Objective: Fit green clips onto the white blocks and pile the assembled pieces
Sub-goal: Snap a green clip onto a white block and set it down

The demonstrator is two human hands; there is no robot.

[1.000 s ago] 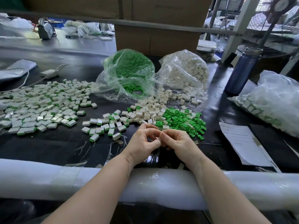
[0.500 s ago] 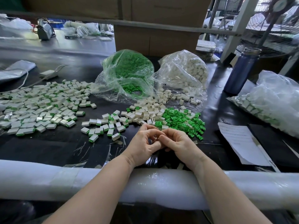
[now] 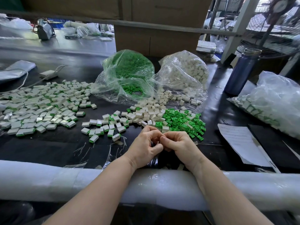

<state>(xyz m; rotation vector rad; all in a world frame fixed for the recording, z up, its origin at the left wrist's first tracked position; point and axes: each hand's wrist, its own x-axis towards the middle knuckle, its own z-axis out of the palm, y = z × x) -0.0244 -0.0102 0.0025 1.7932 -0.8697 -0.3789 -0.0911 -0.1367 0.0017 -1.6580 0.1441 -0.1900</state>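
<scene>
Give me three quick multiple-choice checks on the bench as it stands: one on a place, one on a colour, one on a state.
1. Where does the loose heap of green clips lie?
A. just beyond the right hand
B. inside the blue bottle
C. on the sheet of paper

2. What colour is the bottle at the right?
A. red
B. dark blue
C. yellow

3. How are the two hands?
A. flat on the table, far apart
B. brought together, fingers curled
C. both out of view

Answers:
1 A, the heap sits on the black table past the right hand.
2 B, its body is dark blue with a metal cap.
3 B, the left hand and right hand meet at the fingertips; what they pinch is hidden.
</scene>
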